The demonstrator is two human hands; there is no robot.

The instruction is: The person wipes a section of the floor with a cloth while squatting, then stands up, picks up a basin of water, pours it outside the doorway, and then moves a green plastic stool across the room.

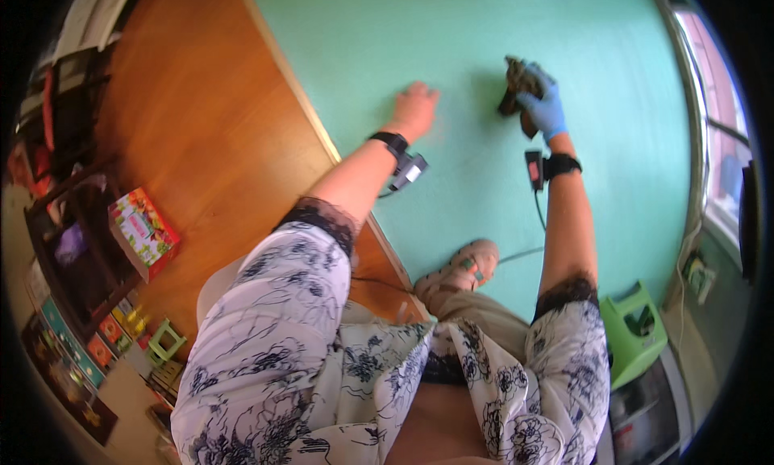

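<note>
My right hand (549, 111) wears a blue glove and grips a dark brown, crumpled thing (514, 87), whose material I cannot make out. Loose ends of it hang out beside the fingers. It is over a flat green surface (465, 187); whether it touches that surface is unclear. To the left, my bare left hand (416, 111) is at the same green surface with its fingers bent down. They are blurred, and I see no object in them. Each wrist carries a black strap with a small device on a cable.
A pale trim strip (317, 123) divides the green from an orange-brown wooden surface (199, 120). My shoe (474, 262) is at the green side. A green plastic stool (632, 335) stands at lower right, a printed carton (144, 232) at left. A window (722, 120) lies along the right.
</note>
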